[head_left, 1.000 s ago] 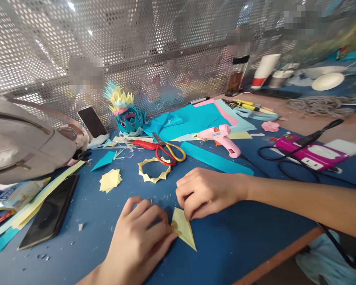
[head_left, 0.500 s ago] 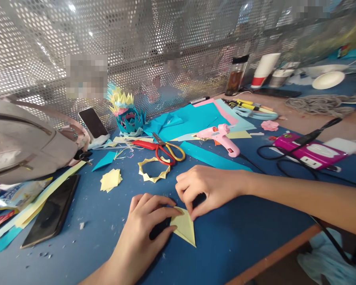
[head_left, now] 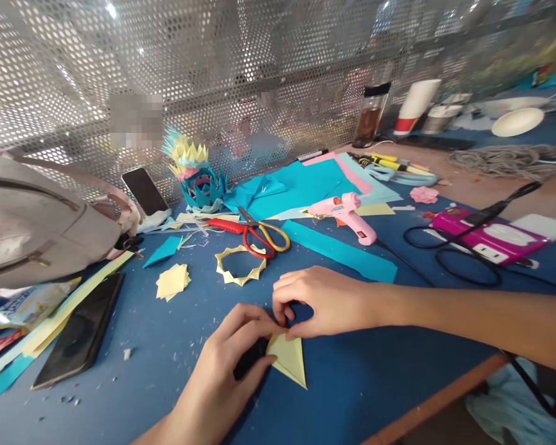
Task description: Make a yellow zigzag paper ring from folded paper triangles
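A folded piece of pale yellow paper (head_left: 290, 360) lies on the blue table, one pointed corner toward me. My left hand (head_left: 234, 355) pinches its left edge between thumb and fingers. At the paper's top edge my right hand (head_left: 312, 303) is closed, thumb and fingertips pressing on the fold. Just beyond my hands sits a ring of folded yellow paper points (head_left: 241, 279). Left of that ring is a small stack of yellow paper squares (head_left: 172, 282). Red-handled scissors (head_left: 259, 238) lie behind the ring, beside a red craft knife (head_left: 225, 226).
A pink glue gun (head_left: 345, 216) lies beyond my right hand, near a blue paper strip (head_left: 340, 251). Its cord runs toward a magenta power strip (head_left: 486, 235). A dark phone (head_left: 81, 334) and a backpack (head_left: 41, 216) are at left; a spiky paper model (head_left: 199, 179) stands behind.
My right hand has slid left and slightly down along the paper's top edge, from its right corner toward my left fingertips. My left hand still holds the paper.
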`<state>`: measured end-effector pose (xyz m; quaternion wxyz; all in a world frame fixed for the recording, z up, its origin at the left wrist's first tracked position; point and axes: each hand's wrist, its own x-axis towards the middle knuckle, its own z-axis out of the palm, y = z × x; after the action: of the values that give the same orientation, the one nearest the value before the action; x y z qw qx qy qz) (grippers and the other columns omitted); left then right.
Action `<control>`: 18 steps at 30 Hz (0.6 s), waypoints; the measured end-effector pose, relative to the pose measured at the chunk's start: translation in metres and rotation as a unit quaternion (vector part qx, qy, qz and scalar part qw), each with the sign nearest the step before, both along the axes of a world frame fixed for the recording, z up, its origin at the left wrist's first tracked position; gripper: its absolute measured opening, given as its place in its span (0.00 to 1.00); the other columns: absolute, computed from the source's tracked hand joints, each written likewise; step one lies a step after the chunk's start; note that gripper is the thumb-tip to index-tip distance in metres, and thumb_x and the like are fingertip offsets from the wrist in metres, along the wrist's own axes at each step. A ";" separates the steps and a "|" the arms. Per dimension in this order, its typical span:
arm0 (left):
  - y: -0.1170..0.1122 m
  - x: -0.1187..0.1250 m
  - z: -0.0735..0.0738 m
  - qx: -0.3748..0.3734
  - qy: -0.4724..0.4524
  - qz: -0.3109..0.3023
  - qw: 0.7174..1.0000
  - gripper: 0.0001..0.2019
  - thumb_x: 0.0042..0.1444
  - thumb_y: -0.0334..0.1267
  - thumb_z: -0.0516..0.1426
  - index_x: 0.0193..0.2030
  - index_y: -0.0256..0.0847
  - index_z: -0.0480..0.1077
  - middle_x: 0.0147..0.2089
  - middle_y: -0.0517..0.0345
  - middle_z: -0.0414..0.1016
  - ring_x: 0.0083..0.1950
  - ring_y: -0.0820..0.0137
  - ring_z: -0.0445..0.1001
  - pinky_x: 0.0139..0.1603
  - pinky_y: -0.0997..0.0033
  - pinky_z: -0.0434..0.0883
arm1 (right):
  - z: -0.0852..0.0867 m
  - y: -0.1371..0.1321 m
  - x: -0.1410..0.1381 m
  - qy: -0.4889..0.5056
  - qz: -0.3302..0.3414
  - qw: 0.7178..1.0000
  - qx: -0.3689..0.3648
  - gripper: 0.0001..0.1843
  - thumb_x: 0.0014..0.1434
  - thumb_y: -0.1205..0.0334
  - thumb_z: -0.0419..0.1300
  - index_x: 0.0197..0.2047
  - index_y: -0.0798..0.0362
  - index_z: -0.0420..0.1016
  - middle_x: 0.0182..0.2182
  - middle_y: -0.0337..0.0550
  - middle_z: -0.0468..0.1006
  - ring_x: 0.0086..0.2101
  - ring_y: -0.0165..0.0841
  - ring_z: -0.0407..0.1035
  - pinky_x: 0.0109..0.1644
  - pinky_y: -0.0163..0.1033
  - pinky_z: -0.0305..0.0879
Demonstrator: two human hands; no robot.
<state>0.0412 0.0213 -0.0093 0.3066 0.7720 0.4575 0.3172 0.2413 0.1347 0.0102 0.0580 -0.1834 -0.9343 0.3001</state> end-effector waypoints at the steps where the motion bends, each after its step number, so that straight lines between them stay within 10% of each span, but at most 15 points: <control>1: 0.000 0.001 0.000 0.000 -0.007 0.003 1.000 0.19 0.58 0.21 0.57 0.51 0.49 0.69 0.49 0.59 0.70 0.48 0.71 0.72 0.50 0.73 0.69 | 0.000 -0.001 0.000 0.007 -0.001 1.000 0.000 0.07 0.52 0.64 0.69 0.34 0.51 0.76 0.31 0.34 0.77 0.36 0.30 0.70 0.35 0.32 0.57; 9: 0.002 0.004 -0.003 -0.012 0.059 0.073 0.996 0.14 0.56 0.24 0.60 0.44 0.47 0.68 0.34 0.64 0.74 0.39 0.68 0.71 0.39 0.70 0.68 | -0.006 -0.008 0.001 0.064 0.026 0.997 0.046 0.01 0.55 0.66 0.66 0.32 0.52 0.78 0.28 0.34 0.77 0.32 0.28 0.70 0.33 0.32 0.57; 18: 0.001 -0.003 -0.002 0.142 0.103 0.002 0.985 0.09 0.61 0.25 0.57 0.41 0.45 0.73 0.38 0.65 0.77 0.38 0.73 0.71 0.46 0.66 0.59 | -0.007 0.011 0.005 0.142 0.198 0.957 0.160 0.12 0.67 0.57 0.57 0.38 0.50 0.81 0.33 0.38 0.79 0.33 0.29 0.67 0.33 0.36 0.55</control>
<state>0.0381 0.0221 -0.0108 0.1451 0.8353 0.4384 0.2985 0.2460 0.1452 0.0037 0.1581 0.0612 -0.9698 0.1753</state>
